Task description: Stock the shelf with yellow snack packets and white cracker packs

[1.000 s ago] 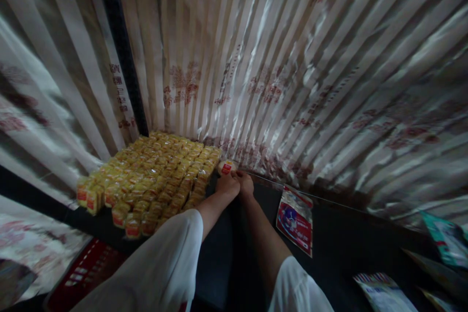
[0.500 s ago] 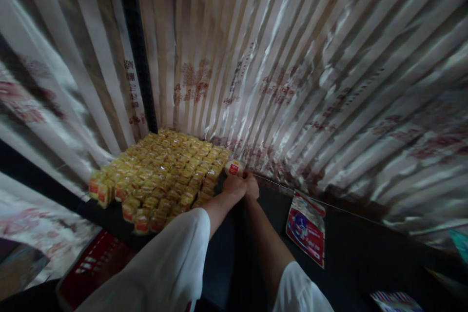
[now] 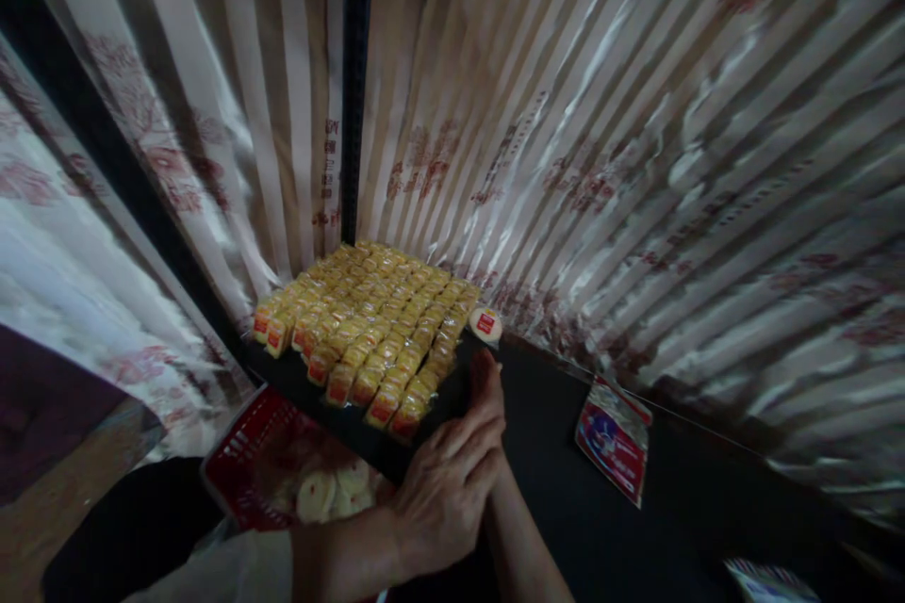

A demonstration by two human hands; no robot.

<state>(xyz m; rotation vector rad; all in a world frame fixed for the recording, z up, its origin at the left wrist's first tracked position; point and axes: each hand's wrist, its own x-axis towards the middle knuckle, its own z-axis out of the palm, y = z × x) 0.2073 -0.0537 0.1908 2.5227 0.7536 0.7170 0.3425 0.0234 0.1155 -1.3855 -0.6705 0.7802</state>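
A block of several small yellow snack packs with red labels stands in rows on a dark shelf. At its right end stands one round pale pack with a red label. My right hand lies just below that pack with its fingers stretched toward it, holding nothing. My left hand rests flat over my right wrist with straight fingers. Both hands are beside the front right corner of the yellow block.
A red basket with round pale packs sits low at the left. A red and blue packet lies on the shelf to the right. Striped shiny bags hang behind, split by a dark upright post.
Both hands have pulled back from the round pale pack, which now stands free at the row's end. My left hand has slid onto my right wrist. The view has swung left.
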